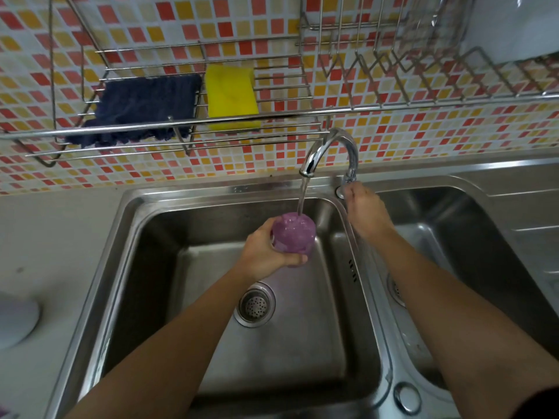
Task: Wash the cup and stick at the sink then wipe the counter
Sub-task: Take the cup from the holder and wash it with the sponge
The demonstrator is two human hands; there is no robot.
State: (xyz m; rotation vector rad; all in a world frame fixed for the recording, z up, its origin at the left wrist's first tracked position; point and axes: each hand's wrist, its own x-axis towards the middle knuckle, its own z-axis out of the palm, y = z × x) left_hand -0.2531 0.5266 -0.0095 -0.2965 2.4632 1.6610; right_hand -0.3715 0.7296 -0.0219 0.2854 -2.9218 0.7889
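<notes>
Down in the left basin of the sink [211,192], the drain [256,304] sits at the near middle of the floor. Just beyond and above it, the left hand [264,252] has the purple cup [294,232] wrapped tight, fingers curled round its side. The cup is held up off the basin floor, right under the spout. Water [302,196] is running straight onto it! Over on the divider between the basins, the right hand [364,210] reaches to the foot of the tap [332,146], fingertips bent in against its base; whether they grip anything there, I can't tell. On the counter [45,231], at its left edge, there's a pale round object [15,322], partly out of view. Farther back, on the wire rack [272,114] against the tiled wall, a navy cloth [145,107] lies just left of a yellow sponge [231,96].
</notes>
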